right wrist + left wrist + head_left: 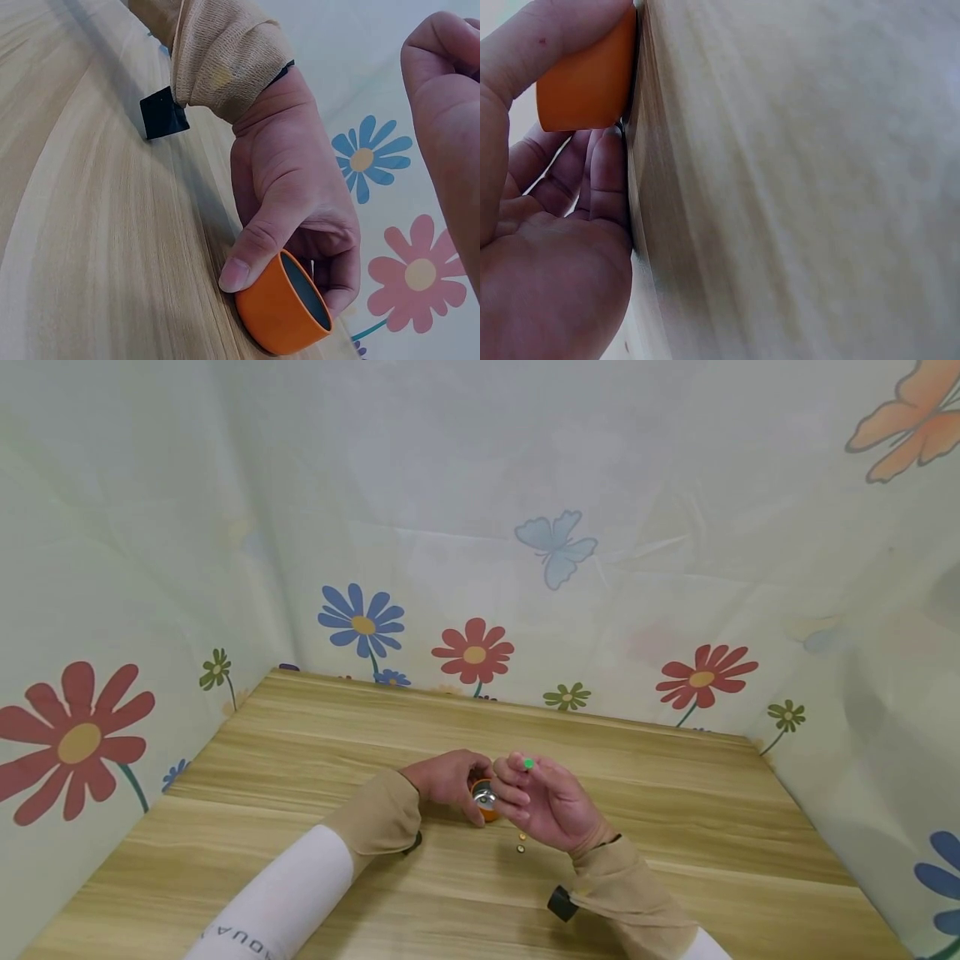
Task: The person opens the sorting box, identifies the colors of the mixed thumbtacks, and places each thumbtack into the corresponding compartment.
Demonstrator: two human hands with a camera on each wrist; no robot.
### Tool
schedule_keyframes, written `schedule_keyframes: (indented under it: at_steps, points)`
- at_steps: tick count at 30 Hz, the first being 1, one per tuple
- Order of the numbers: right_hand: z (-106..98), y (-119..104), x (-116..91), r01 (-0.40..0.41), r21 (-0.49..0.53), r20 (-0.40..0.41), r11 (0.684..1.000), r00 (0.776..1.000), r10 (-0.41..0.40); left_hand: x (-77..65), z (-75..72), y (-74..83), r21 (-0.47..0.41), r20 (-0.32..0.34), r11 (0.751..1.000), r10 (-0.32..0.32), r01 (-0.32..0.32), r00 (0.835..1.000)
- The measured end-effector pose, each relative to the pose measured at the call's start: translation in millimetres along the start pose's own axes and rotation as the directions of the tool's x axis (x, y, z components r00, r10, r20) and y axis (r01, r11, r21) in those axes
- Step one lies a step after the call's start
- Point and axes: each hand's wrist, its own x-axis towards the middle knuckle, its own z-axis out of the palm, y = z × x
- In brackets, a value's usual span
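Note:
A small orange round container (486,810), open at the top with a shiny silver inside in the head view, stands on the wooden table. My left hand (450,781) grips its side, thumb at the front and fingers behind; the left wrist view shows the orange wall (589,82) under the thumb. Just right of the container, my right hand (555,806) is raised with the palm turned inward and pinches a small bright green disc (528,764) at its fingertips. Only part of the right hand (450,90) enters the right wrist view, its fingers curled.
Two tiny round pieces, one orange (522,837) and one pale with a dark rim (521,849), lie on the table (337,893) below the right hand. Black wrist devices (562,903) hang by the sleeves. A flower-printed curtain (450,552) surrounds the table.

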Motion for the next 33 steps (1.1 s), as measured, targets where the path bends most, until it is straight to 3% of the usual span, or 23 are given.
schedule_keyframes:
  at_steps: [7,14,20,29,33]
  points:
    - [2,-4,1,-0.036,-0.048,-0.034,0.998,0.999,0.034,-1.9,-1.2,4.7,0.016,0.003,1.0,-0.021,0.021,1.0]
    - [5,-14,2,-0.096,-0.229,-0.125,0.969,0.99,0.068,-2.3,-1.5,5.7,-0.019,0.008,1.0,-0.016,0.017,1.0]
    - [8,-23,0,-0.212,-0.383,-0.276,0.899,0.955,0.108,-2.2,-2.1,5.4,-0.01,0.014,1.0,-0.01,0.01,1.0]
    - [3,-26,-1,-0.273,-0.431,-0.409,0.86,0.909,0.083,-3.1,-3.3,9.1,0.015,0.017,1.0,-0.016,0.016,1.0]
    - [-5,-23,-2,-0.329,-0.477,-0.468,0.815,0.88,0.081,-3.7,-2.5,8.6,0.023,0.017,1.0,-0.015,0.015,1.0]
